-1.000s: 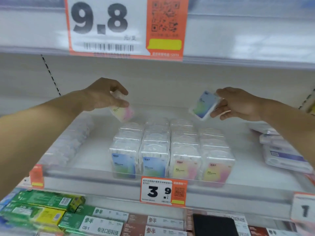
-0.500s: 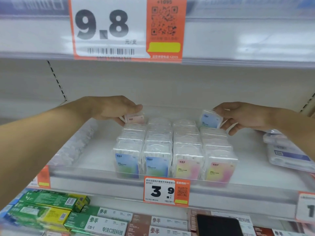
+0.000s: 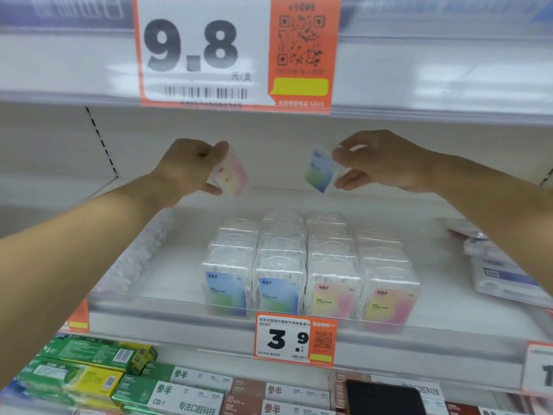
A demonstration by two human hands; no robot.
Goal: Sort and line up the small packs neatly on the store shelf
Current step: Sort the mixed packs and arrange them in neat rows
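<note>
Lifting both hands clear of the rows now, where half a second ago they were down at the far end of the block of packs! The left hand (image 3: 191, 167) pinches a pink-and-yellow pack (image 3: 232, 175) between thumb and fingers, tilted, held in the air above the shelf (image 3: 167, 265). The right hand (image 3: 386, 163) grips a blue-and-green pack (image 3: 320, 172) the same way, also raised and tilted. Neither pack got set down at the back. Below them the lined-up packs (image 3: 308, 265) stand in four columns, blue on the left, pink on the right. My read: the colours are on the wrong sides, so a swap across looks likely before placing. Loose flat packets (image 3: 505, 274) lie at far right.
</note>
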